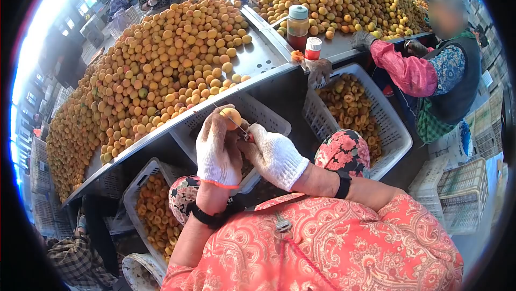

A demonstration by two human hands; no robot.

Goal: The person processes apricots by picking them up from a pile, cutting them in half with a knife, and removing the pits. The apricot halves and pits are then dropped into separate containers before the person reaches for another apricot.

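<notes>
Apricot (231, 119), held up at the fingertips of the left hand (217, 148), sits over the middle crate (271, 119), on the near side of the bench (263, 49). From the left, a broad pile (166, 59) of whole fruit covers much of the bench, and below it a crate (138, 177) holds cut pieces (156, 213). Next comes the left hand, gloved, its fingers closed on the fruit's left and under side. The fruit looks nearly round, so no long axis stands out. Just to its right, the gloved right hand (274, 154) is closed on a small tool (249, 137) with a thin metal shaft, which runs up and leftward to the fruit; whether it touches or passes behind, I can't quite tell. The left hand is nearer the fruit, the right lower and beside it. Further right, a bottle (298, 27) and a jar (313, 48) stand on the bench, above another crate (395, 129) of cut pieces, with a co-worker (454, 81) beyond.
</notes>
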